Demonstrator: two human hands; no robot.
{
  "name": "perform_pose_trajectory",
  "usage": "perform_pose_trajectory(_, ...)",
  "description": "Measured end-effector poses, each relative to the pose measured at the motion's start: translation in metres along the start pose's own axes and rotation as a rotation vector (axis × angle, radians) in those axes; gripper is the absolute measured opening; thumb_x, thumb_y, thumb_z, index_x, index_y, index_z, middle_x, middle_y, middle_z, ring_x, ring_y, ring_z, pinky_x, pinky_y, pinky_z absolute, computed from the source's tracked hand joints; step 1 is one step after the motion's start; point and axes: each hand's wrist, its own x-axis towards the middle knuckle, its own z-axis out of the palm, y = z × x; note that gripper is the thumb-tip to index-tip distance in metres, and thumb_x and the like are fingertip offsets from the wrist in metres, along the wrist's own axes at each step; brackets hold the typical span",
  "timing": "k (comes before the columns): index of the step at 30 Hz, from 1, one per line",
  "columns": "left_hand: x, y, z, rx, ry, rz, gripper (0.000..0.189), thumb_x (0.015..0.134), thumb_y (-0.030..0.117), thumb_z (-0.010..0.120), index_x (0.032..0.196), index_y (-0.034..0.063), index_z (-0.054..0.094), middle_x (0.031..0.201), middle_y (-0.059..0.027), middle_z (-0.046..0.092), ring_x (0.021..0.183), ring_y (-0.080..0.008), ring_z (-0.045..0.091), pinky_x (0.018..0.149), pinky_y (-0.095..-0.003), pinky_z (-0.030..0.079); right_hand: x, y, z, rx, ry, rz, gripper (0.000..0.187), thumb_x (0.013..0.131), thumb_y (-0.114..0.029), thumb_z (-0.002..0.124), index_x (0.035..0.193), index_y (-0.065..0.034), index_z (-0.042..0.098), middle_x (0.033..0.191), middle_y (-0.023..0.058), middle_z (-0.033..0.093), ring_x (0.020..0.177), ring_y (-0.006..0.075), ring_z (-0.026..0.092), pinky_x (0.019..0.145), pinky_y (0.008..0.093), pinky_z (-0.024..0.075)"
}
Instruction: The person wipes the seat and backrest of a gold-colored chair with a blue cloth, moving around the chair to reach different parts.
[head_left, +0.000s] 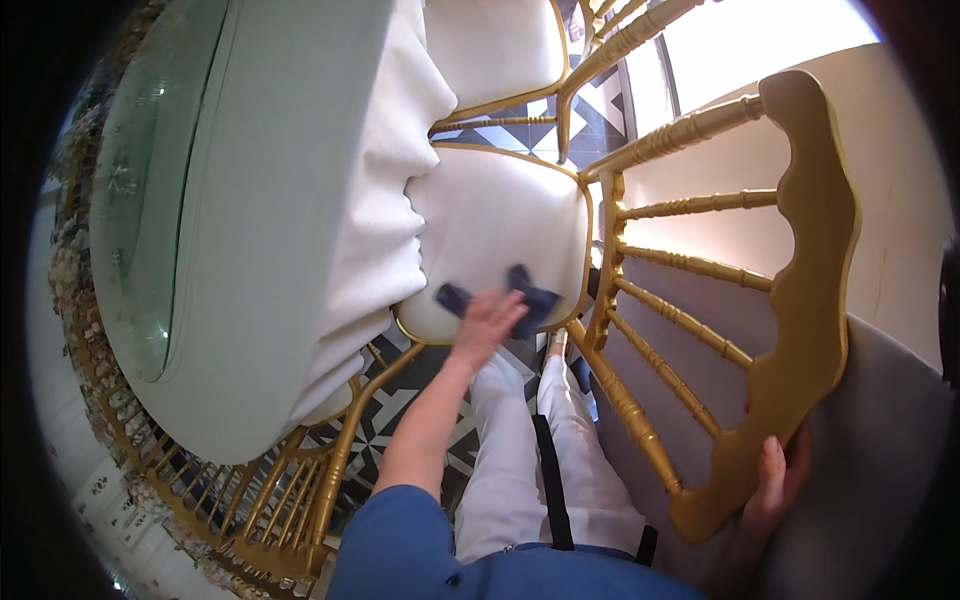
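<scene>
My left hand (487, 322) presses a dark blue cloth (536, 300) onto the white padded seat (502, 217) of a gold chair. The cloth and fingers are slightly blurred, and part of the cloth lies under my palm. My right hand (780, 465) grips the lower right corner of the same chair's gold scalloped backrest (814, 225), its thumb in front and its fingers mostly hidden behind. Turned spindles (690, 262) join that top rail to the seat end of the chair.
Left of the seat stands a table with a white draped cloth (382, 225) and a glass top (150, 225). Another gold chair with a white seat (495, 52) stands beyond. A further gold chair (300, 480) is at lower left. A grey sofa-like surface (885, 420) lies at right.
</scene>
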Motion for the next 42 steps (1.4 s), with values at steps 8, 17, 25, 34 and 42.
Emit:
perform_pose_trajectory(8, -0.073, -0.041, 0.02, -0.252, 0.425, -1.087, 0.065, 0.091, 0.015, 0.062, 0.149, 0.0055, 0.034, 0.156, -0.0166, 0.031, 0.139, -0.0427, 0.029, 0.116, -0.0533, 0.024, 0.002, 0.002, -0.003, -0.006, -0.031, -0.025, 0.056, 0.089, -0.024, 0.056, 0.133, 0.01, 0.048, 0.119, 0.0194, 0.06, 0.11, 0.0248, 0.059, 0.098, 0.0361, 0.0434)
perform_pose_trajectory(17, -0.063, 0.042, 0.055, -0.695, 0.456, -1.56, 0.033, 0.082, 0.005, 0.068, 0.113, -0.0017, 0.058, 0.116, -0.0227, 0.064, 0.098, -0.0363, 0.064, 0.09, -0.0411, 0.05, 0.004, 0.003, -0.002, 0.001, -0.063, -0.067, 0.053, 0.089, -0.021, 0.055, 0.132, 0.0091, 0.049, 0.117, 0.0188, 0.062, 0.109, 0.0241, 0.059, 0.096, 0.0354, 0.0444)
perform_pose_trajectory(25, 0.181, 0.037, -0.069, -0.85, 0.722, -0.715, 0.034, 0.083, 0.003, 0.065, 0.116, 0.0009, 0.059, 0.106, -0.013, 0.066, 0.101, -0.0307, 0.063, 0.088, -0.0409, 0.049, 0.003, 0.003, -0.001, 0.012, -0.007, -0.054, 0.055, 0.088, -0.023, 0.056, 0.132, 0.0089, 0.048, 0.116, 0.0188, 0.062, 0.107, 0.0239, 0.059, 0.094, 0.0354, 0.0448)
perform_pose_trajectory(34, 0.221, 0.062, -0.002, -0.405, 0.24, -0.418, 0.009, 0.086, 0.012, 0.057, 0.093, 0.0109, 0.063, 0.106, -0.0076, 0.059, 0.098, -0.0305, 0.056, 0.084, -0.0421, 0.05, 0.003, -0.001, 0.002, -0.01, -0.018, -0.005, 0.056, 0.089, -0.028, 0.057, 0.13, 0.0091, 0.049, 0.115, 0.0187, 0.061, 0.106, 0.0232, 0.058, 0.093, 0.0341, 0.0441)
perform_pose_trajectory(42, 0.002, 0.061, 0.001, -0.342, 0.056, -0.084, 0.008, 0.079, 0.013, 0.06, 0.086, 0.0089, 0.061, 0.115, -0.0022, 0.058, 0.108, -0.0247, 0.054, 0.086, -0.0387, 0.047, 0.003, 0.01, -0.003, -0.01, -0.021, -0.056, 0.052, 0.093, -0.025, 0.054, 0.132, 0.0085, 0.05, 0.117, 0.0179, 0.062, 0.108, 0.0229, 0.059, 0.094, 0.0341, 0.0444)
